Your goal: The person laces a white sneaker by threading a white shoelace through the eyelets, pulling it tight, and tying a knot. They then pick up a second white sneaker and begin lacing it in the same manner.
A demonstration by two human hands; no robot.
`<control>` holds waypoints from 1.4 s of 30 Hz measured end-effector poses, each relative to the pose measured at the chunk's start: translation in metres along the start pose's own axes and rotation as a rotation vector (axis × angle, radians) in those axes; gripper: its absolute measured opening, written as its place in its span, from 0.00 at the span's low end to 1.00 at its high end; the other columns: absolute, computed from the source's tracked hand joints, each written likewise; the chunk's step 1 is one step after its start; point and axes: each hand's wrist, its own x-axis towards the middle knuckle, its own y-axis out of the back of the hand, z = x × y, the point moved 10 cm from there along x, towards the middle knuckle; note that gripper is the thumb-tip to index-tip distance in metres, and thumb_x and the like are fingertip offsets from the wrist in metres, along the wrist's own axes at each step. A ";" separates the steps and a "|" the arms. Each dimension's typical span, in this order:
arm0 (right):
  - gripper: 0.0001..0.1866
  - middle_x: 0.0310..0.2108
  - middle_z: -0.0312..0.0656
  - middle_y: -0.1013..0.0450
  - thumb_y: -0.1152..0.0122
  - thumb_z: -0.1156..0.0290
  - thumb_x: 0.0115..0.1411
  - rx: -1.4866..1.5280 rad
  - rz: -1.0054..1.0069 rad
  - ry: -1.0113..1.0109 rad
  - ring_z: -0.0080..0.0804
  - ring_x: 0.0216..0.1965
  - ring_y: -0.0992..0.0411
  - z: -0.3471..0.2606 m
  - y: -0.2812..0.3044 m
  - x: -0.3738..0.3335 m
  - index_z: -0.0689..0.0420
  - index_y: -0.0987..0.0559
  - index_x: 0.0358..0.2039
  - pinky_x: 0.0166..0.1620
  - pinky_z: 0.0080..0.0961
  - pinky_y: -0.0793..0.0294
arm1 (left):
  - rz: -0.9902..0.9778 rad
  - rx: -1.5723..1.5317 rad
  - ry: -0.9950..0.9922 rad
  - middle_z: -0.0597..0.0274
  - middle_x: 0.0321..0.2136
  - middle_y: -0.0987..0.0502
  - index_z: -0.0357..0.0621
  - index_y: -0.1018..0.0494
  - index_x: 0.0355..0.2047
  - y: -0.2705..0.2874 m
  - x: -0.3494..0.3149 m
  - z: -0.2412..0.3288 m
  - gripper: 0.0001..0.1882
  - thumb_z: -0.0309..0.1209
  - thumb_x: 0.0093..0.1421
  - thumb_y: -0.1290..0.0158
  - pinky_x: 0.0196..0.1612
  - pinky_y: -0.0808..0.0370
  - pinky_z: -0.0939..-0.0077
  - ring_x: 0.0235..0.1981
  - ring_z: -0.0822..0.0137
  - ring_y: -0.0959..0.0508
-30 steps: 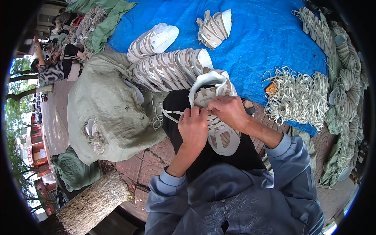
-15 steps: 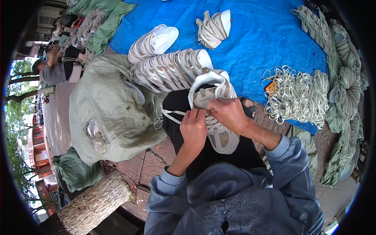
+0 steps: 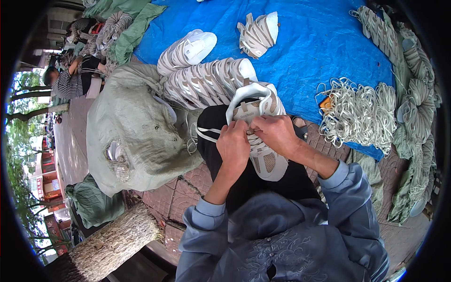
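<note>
A beige and white sneaker [image 3: 271,165] rests on my dark-trousered lap, its toe pointing toward me and its tongue standing up at the far end. My left hand [image 3: 233,146] is closed in a pinch on a white shoelace [image 3: 207,134], whose loose length trails off to the left. Beside it, my right hand [image 3: 276,133] pinches the lace at the top of the lacing, its fingertips almost meeting the left ones. The fingers cover the exact spot where the lace meets the eyelets.
Left of my lap stands a torn pale sack [image 3: 136,136]. Beyond it, rows of sneakers [image 3: 209,81] lie at a blue tarp [image 3: 314,51]. A pile of white laces [image 3: 359,115] lies to the right. A tree trunk [image 3: 115,242] is at lower left; a person [image 3: 70,82] sits farther off.
Both hands stay at the lacing; the left has shifted slightly up and to the right, closer to the right hand. The whole view has moved a little. The distant person has lowered an arm.
</note>
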 end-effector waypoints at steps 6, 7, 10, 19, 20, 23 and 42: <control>0.07 0.17 0.37 0.31 0.40 0.76 0.40 0.046 0.024 -0.050 0.34 0.20 0.29 0.008 0.001 -0.002 0.54 0.30 0.20 0.22 0.28 0.31 | 0.149 -0.144 -0.063 0.59 0.19 0.31 0.43 0.33 0.23 0.006 -0.002 0.006 0.08 0.17 0.43 0.51 0.24 0.33 0.65 0.22 0.58 0.30; 0.07 0.17 0.38 0.31 0.40 0.76 0.40 0.078 0.025 -0.066 0.34 0.20 0.29 0.010 0.000 -0.002 0.54 0.29 0.20 0.22 0.27 0.31 | 0.161 -0.140 -0.074 0.59 0.19 0.31 0.43 0.33 0.24 0.005 -0.003 0.008 0.08 0.17 0.43 0.51 0.24 0.33 0.65 0.22 0.58 0.30; 0.04 0.18 0.40 0.30 0.42 0.77 0.40 0.239 0.046 -0.128 0.36 0.20 0.29 0.015 -0.001 -0.003 0.56 0.28 0.20 0.22 0.29 0.31 | 0.200 -0.155 -0.102 0.58 0.19 0.32 0.41 0.33 0.26 0.004 -0.006 0.014 0.09 0.16 0.42 0.51 0.25 0.32 0.65 0.22 0.58 0.30; 0.04 0.18 0.36 0.29 0.42 0.76 0.46 0.600 -0.307 -0.522 0.18 0.16 0.33 0.037 -0.012 -0.015 0.58 0.25 0.26 0.20 0.18 0.34 | 0.175 -0.268 -0.040 0.53 0.24 0.27 0.38 0.32 0.33 0.008 -0.022 0.015 0.09 0.17 0.50 0.53 0.28 0.30 0.67 0.25 0.54 0.27; 0.04 0.18 0.35 0.29 0.42 0.76 0.47 0.554 -0.317 -0.516 0.17 0.16 0.34 0.040 -0.009 -0.012 0.58 0.25 0.26 0.19 0.17 0.35 | 0.157 -0.286 -0.020 0.53 0.25 0.27 0.38 0.32 0.34 0.007 -0.022 0.013 0.09 0.17 0.50 0.53 0.28 0.30 0.67 0.26 0.54 0.26; 0.05 0.16 0.39 0.30 0.44 0.77 0.45 0.088 -0.153 -0.165 0.30 0.16 0.31 0.021 0.011 0.012 0.56 0.27 0.25 0.20 0.25 0.33 | 0.136 -0.396 0.048 0.50 0.27 0.27 0.38 0.33 0.34 0.005 -0.023 0.005 0.08 0.20 0.53 0.55 0.30 0.29 0.68 0.29 0.52 0.25; 0.13 0.16 0.37 0.33 0.48 0.67 0.41 -0.584 -0.287 0.667 0.28 0.20 0.32 -0.048 -0.026 0.006 0.62 0.30 0.26 0.26 0.22 0.34 | 0.067 -0.153 -0.130 0.43 0.31 0.27 0.33 0.36 0.34 -0.011 -0.041 0.022 0.15 0.20 0.43 0.50 0.20 0.27 0.70 0.21 0.55 0.24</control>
